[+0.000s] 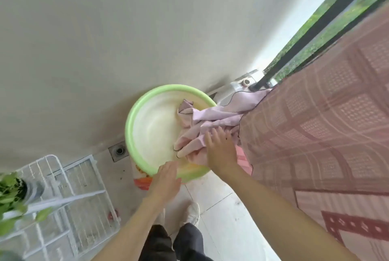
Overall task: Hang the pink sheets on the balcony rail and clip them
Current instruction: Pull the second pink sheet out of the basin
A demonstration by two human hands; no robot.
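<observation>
A crumpled pale pink sheet point(212, 119) lies in a round green-rimmed basin point(134, 113) on the balcony floor and spills over its right side. My right hand point(221, 149) lies on the sheet with its fingers spread and fairly straight. My left hand point(166, 180) hovers over the basin's near rim, fingers relaxed, holding nothing. A large pink patterned sheet point(328, 126) hangs down the right side over the dark balcony rail point(311, 27). No clips are visible.
A white wall point(105, 39) runs behind the basin, with a floor drain point(119, 151) at its base. A white wire rack point(63, 197) and a green potted plant point(10, 193) stand at lower left. My shoes point(192, 214) are on the pale floor tiles.
</observation>
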